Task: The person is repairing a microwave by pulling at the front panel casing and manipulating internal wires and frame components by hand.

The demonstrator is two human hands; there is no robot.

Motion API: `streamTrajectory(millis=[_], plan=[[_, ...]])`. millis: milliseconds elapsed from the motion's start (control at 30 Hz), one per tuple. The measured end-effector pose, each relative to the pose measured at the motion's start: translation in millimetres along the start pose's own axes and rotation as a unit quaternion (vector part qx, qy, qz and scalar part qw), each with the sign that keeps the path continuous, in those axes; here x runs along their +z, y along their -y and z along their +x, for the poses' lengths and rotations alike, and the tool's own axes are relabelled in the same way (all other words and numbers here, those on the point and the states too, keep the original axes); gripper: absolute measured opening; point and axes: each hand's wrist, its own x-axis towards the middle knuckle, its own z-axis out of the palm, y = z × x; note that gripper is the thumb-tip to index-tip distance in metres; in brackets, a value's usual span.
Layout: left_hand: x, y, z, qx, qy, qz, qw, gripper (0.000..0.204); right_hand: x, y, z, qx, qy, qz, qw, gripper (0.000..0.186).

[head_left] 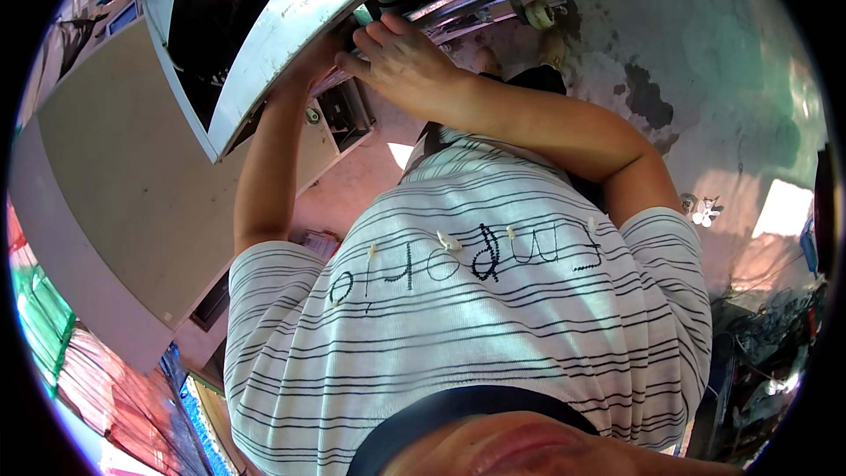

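Note:
A white curved machine panel (271,42) with a dark opening (198,53) fills the upper left. My left hand (313,62) reaches in under its lower edge, its fingers hidden in shadow. My right hand (392,57) is at that same edge beside it, fingers bent and apart, touching the underside or very near it; I see nothing held in it. Just past the hands run shiny metal rails (471,2) with a pale wheel (536,13) at their end. Below the left hand is an open compartment (345,110) with dark parts inside.
A beige board (115,176) lies at the left. The stained concrete floor (723,106) is on the right, with a small metal object (705,210) on it. Red and green sheeting (48,326) is at lower left, dark clutter (767,361) at lower right.

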Motion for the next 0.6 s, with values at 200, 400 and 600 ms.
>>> streamTrajectory(millis=[200,400,600], plan=[[5,-2,4,-0.030,0.064,-0.084,0.994,0.025,-6,-9,-4,-0.041,0.030,-0.019,0.999,0.053],[26,58,17,0.089,0.031,-0.182,0.979,0.023,-7,-10,-5,-0.054,0.048,-0.008,0.997,0.056],[22,52,16,0.079,0.046,-0.149,0.985,0.023,-12,-12,-6,-0.066,0.080,-0.012,0.995,0.073]])
